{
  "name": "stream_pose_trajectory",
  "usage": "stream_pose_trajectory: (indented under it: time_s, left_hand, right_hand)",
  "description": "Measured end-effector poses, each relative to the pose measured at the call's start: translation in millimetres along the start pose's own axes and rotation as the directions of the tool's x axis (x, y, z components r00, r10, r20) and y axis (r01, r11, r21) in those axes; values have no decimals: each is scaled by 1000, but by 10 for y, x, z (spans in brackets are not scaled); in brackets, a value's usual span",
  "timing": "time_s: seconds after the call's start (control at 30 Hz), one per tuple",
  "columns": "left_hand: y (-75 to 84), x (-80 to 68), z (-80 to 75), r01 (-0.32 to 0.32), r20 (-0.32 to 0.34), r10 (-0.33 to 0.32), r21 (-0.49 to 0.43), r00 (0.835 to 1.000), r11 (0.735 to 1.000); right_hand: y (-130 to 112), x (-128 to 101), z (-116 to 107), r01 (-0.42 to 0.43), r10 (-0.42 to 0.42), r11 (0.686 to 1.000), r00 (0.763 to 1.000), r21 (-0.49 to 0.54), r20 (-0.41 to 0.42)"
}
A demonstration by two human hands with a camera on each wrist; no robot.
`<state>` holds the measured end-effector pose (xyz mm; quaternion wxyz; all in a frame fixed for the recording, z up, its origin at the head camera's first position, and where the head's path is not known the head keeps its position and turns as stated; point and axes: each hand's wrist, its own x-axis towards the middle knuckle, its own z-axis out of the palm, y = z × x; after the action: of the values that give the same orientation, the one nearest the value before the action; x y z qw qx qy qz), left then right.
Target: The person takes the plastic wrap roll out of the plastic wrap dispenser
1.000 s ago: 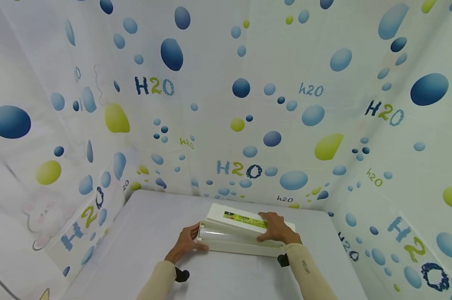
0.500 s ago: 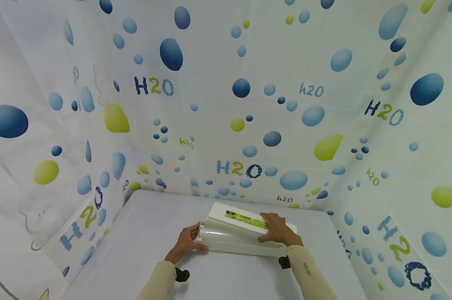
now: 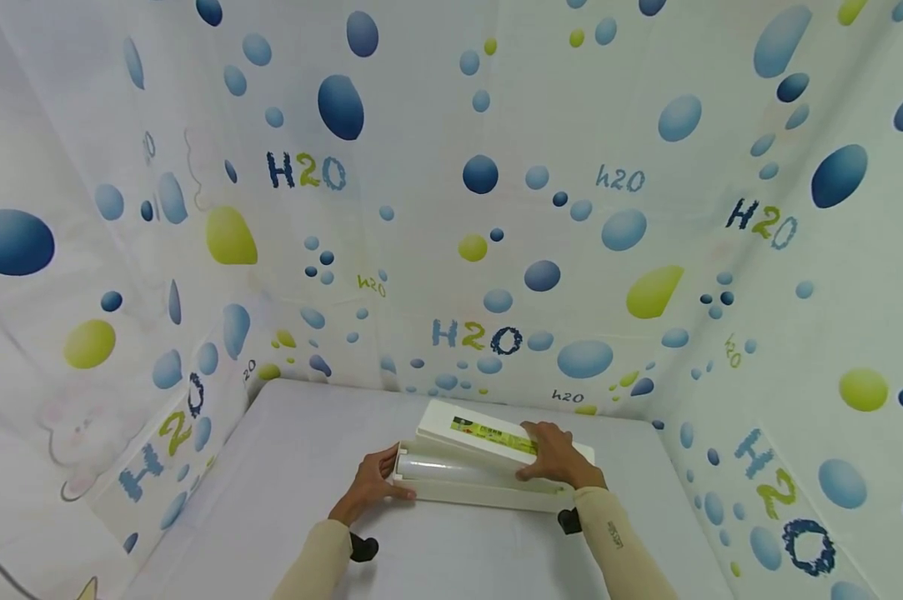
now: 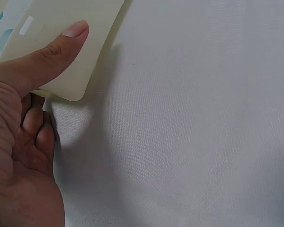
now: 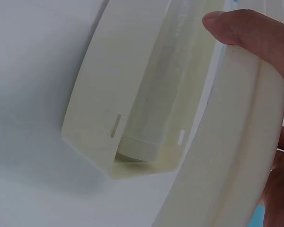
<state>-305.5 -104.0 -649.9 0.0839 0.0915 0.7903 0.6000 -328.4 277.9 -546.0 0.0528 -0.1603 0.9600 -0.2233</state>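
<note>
- Lifting slightly since a second ago, the lid (image 3: 489, 435) tilts further open under the right hand (image 3: 552, 454), which grasps it.
- Left hand (image 3: 372, 483) grasps the dispenser (image 3: 481, 492) end at 9 o'clock, mid-worktop (image 3: 308, 467).

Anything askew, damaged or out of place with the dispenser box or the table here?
Nothing stands out. The cream dispenser box lies flat on the white table, its lid raised by the right hand, roll seated inside. The left hand steadies the box's end. No damage shows.
</note>
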Motion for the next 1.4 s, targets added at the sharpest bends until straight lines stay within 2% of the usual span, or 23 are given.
stream_pose_trajectory:
  time_s: [0.37,0.6,0.73,0.9,1.03,1.4]
  left_hand:
    - [-47,24,14,1,-10,-1,6,1000,1000]
    - [-104,-4,14,-32,-28,32,29,999,999]
    - [-76,-23,7,-3,-26,3,-17,1000,1000]
    - [-26,-41,2,16,-30,-16,-7,999,1000]
    - [-11,-43,1,30,-33,-31,-9,999,999]
    - [-12,23,-9,7,-2,-7,4,1000,1000]
  right_hand:
    - [26,-8,2,-32,32,999,999,-11,4]
    - [29,-10,-2,-35,35,999,999,0,1]
    - [36,-14,-13,-23,23,1000,1000,4,-14]
    - [43,-28,-54,-20,20,1000,1000,-11,-21]
    - [60,-39,-84,-53,53,998,998,-18,-20]
    - [158,-52,-137,-56,54,998,997,-40,-52]
